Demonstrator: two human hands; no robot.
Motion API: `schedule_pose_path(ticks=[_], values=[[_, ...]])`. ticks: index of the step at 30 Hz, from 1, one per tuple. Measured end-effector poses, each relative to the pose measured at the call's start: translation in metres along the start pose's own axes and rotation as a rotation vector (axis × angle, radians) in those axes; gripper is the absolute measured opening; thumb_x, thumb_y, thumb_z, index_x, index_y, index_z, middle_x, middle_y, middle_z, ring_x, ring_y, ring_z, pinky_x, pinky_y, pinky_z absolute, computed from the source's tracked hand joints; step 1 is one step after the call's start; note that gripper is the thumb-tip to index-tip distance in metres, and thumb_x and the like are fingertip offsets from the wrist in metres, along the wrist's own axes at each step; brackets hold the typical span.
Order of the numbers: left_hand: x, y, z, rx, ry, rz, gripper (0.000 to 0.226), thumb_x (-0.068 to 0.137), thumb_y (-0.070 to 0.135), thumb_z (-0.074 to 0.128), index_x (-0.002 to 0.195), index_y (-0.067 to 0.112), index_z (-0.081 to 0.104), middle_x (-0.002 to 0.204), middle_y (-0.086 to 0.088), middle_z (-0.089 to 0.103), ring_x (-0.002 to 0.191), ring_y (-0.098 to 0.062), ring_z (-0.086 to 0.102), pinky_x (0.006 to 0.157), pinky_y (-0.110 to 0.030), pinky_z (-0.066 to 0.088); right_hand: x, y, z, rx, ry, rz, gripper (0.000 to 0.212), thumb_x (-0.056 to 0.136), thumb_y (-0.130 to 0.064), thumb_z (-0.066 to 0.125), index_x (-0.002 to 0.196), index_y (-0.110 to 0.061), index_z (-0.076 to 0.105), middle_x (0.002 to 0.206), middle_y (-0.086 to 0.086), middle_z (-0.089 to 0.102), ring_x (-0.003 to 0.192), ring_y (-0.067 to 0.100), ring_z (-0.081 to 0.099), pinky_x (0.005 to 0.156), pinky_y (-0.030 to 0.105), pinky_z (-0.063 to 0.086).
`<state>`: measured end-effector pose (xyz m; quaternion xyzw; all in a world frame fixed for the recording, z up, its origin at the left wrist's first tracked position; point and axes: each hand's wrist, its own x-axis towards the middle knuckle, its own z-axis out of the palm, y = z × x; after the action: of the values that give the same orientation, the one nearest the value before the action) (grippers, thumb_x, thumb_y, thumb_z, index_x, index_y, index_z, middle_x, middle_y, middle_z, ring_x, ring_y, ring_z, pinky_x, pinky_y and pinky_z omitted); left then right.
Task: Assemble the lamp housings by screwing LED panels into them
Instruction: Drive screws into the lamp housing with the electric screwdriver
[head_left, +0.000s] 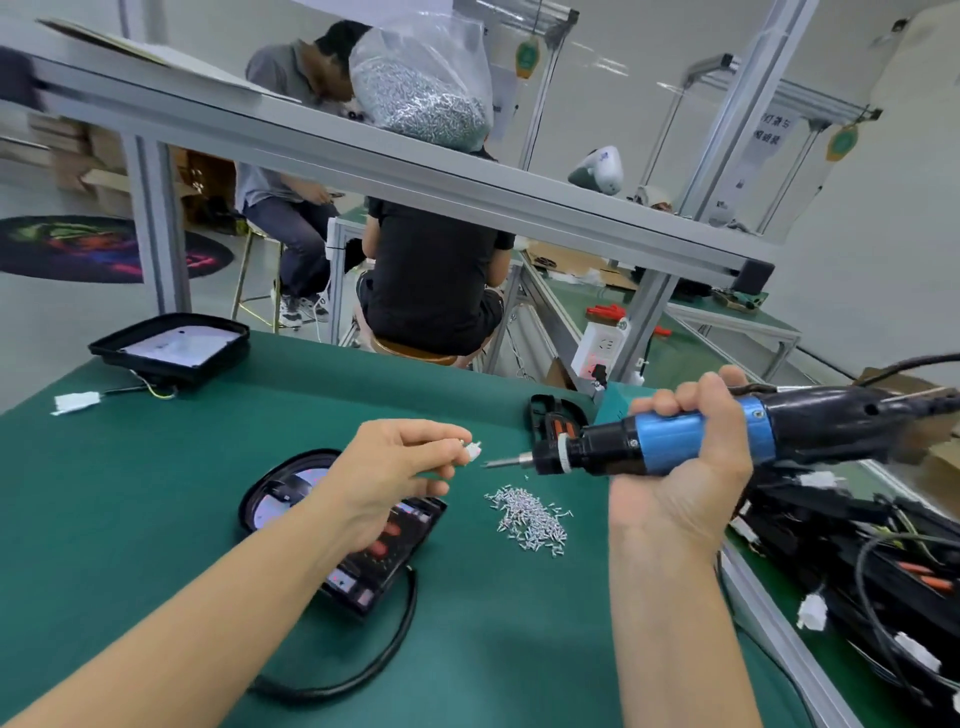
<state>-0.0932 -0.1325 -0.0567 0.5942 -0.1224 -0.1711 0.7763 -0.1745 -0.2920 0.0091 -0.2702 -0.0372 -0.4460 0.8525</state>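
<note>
**screw going to the driver tip above the housing**

nearest the camera, the left hand (400, 462) pinches a small white piece (472, 450), perhaps with a screw, in its fingers (447, 434). at 3 o'clock the right hand (685, 467) is wrapped around the blue electric screwdriver (670, 444), bit pointing to 9 o'clock. the lamp housing (358, 551) lies on the green surface (156, 493) under the left wrist: black, rigid-looking plastic, probably light, best steadied by its rim. its led panel looks fragile. loose screws (530, 519) sit at 3 o'clock of it, tiny and likely slippery.
</note>
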Motion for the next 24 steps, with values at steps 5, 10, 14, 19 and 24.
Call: schedule_pose_path(ticks=[5,10,14,19,24], values=[[-0.011,0.0,-0.035,-0.018,0.03,-0.003,0.011,0.086,0.002,0.063,0.087,0.006,0.073,0.07,-0.005,0.068,0.056,-0.007,0.055,0.051,-0.02,0.049,-0.006,0.026,0.021,0.038,-0.028,0.047,0.019,0.089,-0.003,0.054,0.089,-0.022,0.055,0.059,-0.008,0.049,0.051,0.006,0.047,0.059,0.018,0.044],[-0.017,0.0,-0.054,-0.038,0.038,0.001,0.014,0.085,0.003,0.065,0.08,0.009,0.076,0.071,-0.007,0.068,0.058,-0.007,0.056,0.05,-0.019,0.048,-0.012,0.045,0.034,0.042,-0.064,0.082,0.019,0.088,-0.003,0.054,0.086,-0.022,0.055,0.057,-0.009,0.049,0.049,0.005,0.048,0.057,0.018,0.045],[-0.02,0.0,-0.062,-0.043,0.032,0.005,0.017,0.085,0.004,0.065,0.077,0.012,0.078,0.071,-0.006,0.068,0.057,-0.008,0.056,0.051,-0.02,0.049,-0.016,0.053,0.04,0.032,-0.072,0.103,0.02,0.089,-0.003,0.054,0.086,-0.022,0.055,0.057,-0.009,0.05,0.049,0.005,0.048,0.057,0.018,0.046],[-0.021,0.0,-0.065,-0.072,0.033,0.013,0.017,0.086,0.004,0.064,0.078,0.011,0.077,0.07,-0.005,0.068,0.057,-0.008,0.056,0.051,-0.02,0.049,-0.02,0.062,0.043,-0.005,-0.091,0.091,0.02,0.09,-0.001,0.053,0.087,-0.021,0.056,0.057,-0.008,0.049,0.049,0.006,0.049,0.057,0.019,0.047],[-0.02,-0.002,-0.069,-0.136,0.054,0.015,0.015,0.085,0.004,0.064,0.08,0.01,0.076,0.069,-0.006,0.068,0.057,-0.007,0.056,0.05,-0.019,0.049,-0.022,0.072,0.045,-0.011,-0.096,0.102,0.021,0.09,-0.002,0.053,0.088,-0.022,0.057,0.058,-0.008,0.05,0.05,0.006,0.049,0.057,0.02,0.047]])
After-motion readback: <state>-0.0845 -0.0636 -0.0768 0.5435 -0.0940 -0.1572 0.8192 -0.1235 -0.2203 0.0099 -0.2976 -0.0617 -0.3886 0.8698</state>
